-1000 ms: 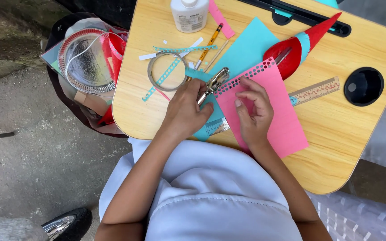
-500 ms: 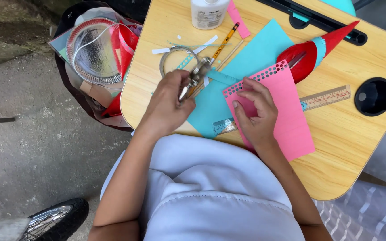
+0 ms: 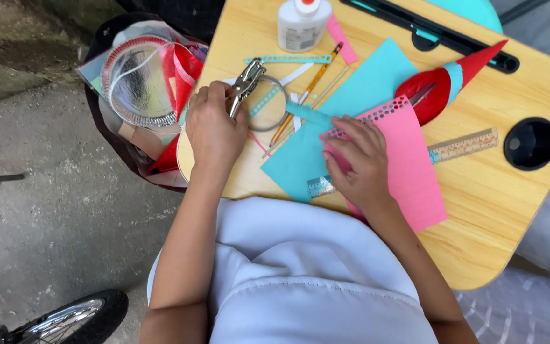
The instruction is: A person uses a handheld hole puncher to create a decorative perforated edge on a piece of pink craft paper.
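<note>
The left hand (image 3: 214, 124) is clenched around the handles of a metal hole punch (image 3: 244, 83), its fingers wrapped tight, and holds the tool at the left edge of the wooden counter (image 3: 491, 210), with the jaws pointing toward the far side over a clear ring (image 3: 268, 102). The right hand (image 3: 361, 162) lies flat on a pink paper sheet (image 3: 415, 172), fingers spread and grasping nothing — it simply pins the sheet down where it overlaps a teal sheet (image 3: 351, 108). The pink sheet's far edge already carries a row of punched holes.

A pencil (image 3: 307, 92) and thin paper strips lie between the two hands; a glue bottle (image 3: 302, 24) stands at the far edge, a ruler (image 3: 463, 145) to the right, and a red paper cone (image 3: 444, 89) beyond the pink sheet. A bag of craft supplies (image 3: 141, 95) hangs just left of the counter.

The risks look small but real: the punch sits right at the counter's edge, so a loosened grip could drop it into the bag or onto the floor, and a sweeping wrist could scatter the loose strips — or knock the pencil rolling.
</note>
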